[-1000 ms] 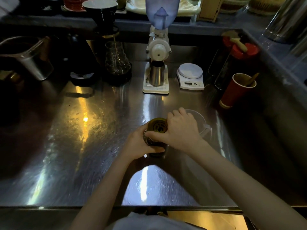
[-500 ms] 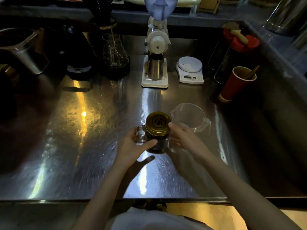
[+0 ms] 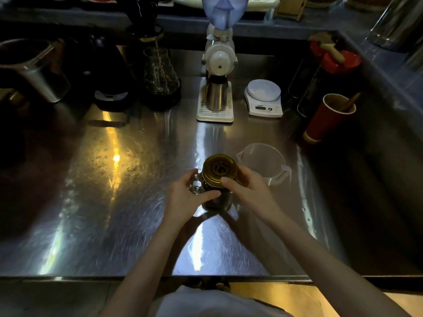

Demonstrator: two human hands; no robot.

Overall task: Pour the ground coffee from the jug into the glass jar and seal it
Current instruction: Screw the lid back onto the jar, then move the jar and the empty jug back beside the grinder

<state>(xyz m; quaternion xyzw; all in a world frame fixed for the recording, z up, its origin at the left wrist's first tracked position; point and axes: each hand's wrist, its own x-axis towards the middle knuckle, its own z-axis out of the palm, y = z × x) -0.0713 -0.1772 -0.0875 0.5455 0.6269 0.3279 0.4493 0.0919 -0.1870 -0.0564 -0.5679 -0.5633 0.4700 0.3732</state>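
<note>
A glass jar (image 3: 217,200) with dark ground coffee inside stands on the steel counter, capped by a gold lid (image 3: 219,170) with a dark logo. My left hand (image 3: 185,197) wraps the jar's body from the left, around its glass handle. My right hand (image 3: 247,188) holds the rim of the gold lid from the right, thumb on its front edge. A clear plastic jug (image 3: 263,163) stands upright just right of the jar and looks empty.
At the back stand a white coffee grinder (image 3: 217,65) with a steel cup, a white scale (image 3: 263,97), a glass server (image 3: 160,74) and a black kettle (image 3: 107,72). A red paper cup (image 3: 327,117) stands right. The counter's front edge (image 3: 206,276) is near me.
My right hand came off the top of the lid, drew back, then returned to grip the lid's rim. The left hand stayed on the jar. The view shifted slightly.
</note>
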